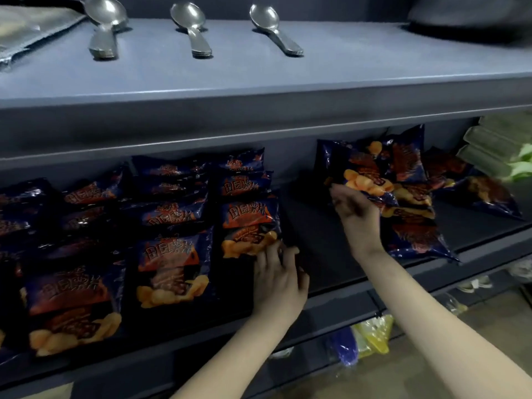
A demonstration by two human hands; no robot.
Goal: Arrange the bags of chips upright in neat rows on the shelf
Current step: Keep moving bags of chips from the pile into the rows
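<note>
Presently I'm viewing a grey shelf point(316, 237): left fingers point(269, 253) lying flat on glossy blue bags point(247, 220), right fingers point(339, 195) clamping a loose bag point(371, 171).

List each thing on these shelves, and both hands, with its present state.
Rowed bags: standing in neat rows.
Front bag: standing, touched by left hand.
Held bag: raised off the pile, gripped by right hand.
Loose bags: jumbled, lying flat.
Spoons: lying on upper shelf.
</note>
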